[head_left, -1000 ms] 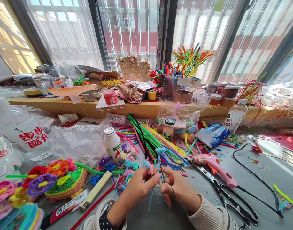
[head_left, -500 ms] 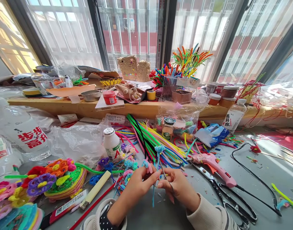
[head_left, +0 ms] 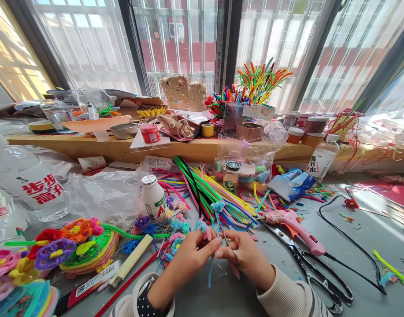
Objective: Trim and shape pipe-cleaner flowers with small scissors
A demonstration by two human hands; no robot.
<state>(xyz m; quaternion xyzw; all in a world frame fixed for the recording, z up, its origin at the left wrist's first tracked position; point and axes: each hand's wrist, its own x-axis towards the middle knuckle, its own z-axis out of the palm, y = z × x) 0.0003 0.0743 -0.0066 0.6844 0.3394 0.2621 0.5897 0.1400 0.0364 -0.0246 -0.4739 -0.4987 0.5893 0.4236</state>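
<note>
My left hand (head_left: 195, 253) is closed, thumb against fingers, on a light-blue pipe-cleaner flower (head_left: 217, 206). Its fuzzy head stands upright above the fingertips, and its stem hangs down below them. A pink and blue fuzzy piece (head_left: 204, 229) shows at the same hand's fingers. Close beside it, my right hand (head_left: 250, 257) is wrapped round slim metal scissors (head_left: 225, 237), their narrow blades pointing up along the blue stem. The fingers partly hide the handles. Several small fuzzy flowers (head_left: 177, 225) lie just left of my hands.
Long pipe cleaners (head_left: 205, 189) lie in a bundle ahead. At right are a pink glue gun (head_left: 299, 229) with its cord and large black-handled scissors (head_left: 320, 277). A white bottle (head_left: 153, 196), a lighter-coloured stick (head_left: 131, 260) and colourful flower discs (head_left: 92, 255) stand or lie at left.
The view has shifted very slightly. The blue flower's head has moved a little to the left and its stem tilts slightly more; both hands keep their hold.
</note>
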